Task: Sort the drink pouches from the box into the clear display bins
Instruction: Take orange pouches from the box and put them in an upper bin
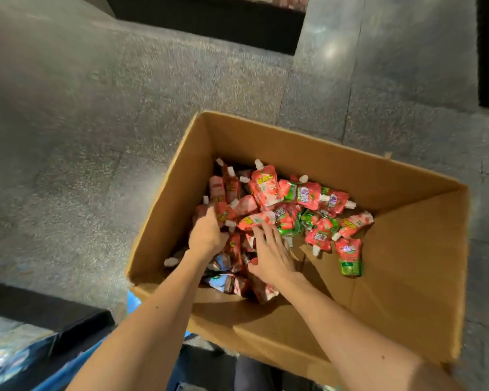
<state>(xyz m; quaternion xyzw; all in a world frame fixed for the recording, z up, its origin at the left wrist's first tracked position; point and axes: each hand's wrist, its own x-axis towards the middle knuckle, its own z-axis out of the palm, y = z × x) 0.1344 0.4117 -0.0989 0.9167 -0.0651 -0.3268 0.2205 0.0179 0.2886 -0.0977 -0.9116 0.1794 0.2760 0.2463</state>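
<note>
Lying heaped in the box [266, 142], the drink pouches [308, 196] are being handled: the left grip [206, 235] is curled round some by the box's left wall; the right grip [271, 255], spread, is nearer a red pouch [256, 220] laid crosswise at its fingertips.

Box [266, 142] — plain brown corrugated cardboard, matt, creased along the flaps. Pouches [266, 187] — glossy printed plastic film, crinkled, catching highlights. Caps [259, 164]: white plastic, smooth. Floor [124, 108]: speckled grey stone, polished, slight sheen. Blue packaging [9, 359] at bottom left is blurred, probably shiny plastic wrap.
</note>
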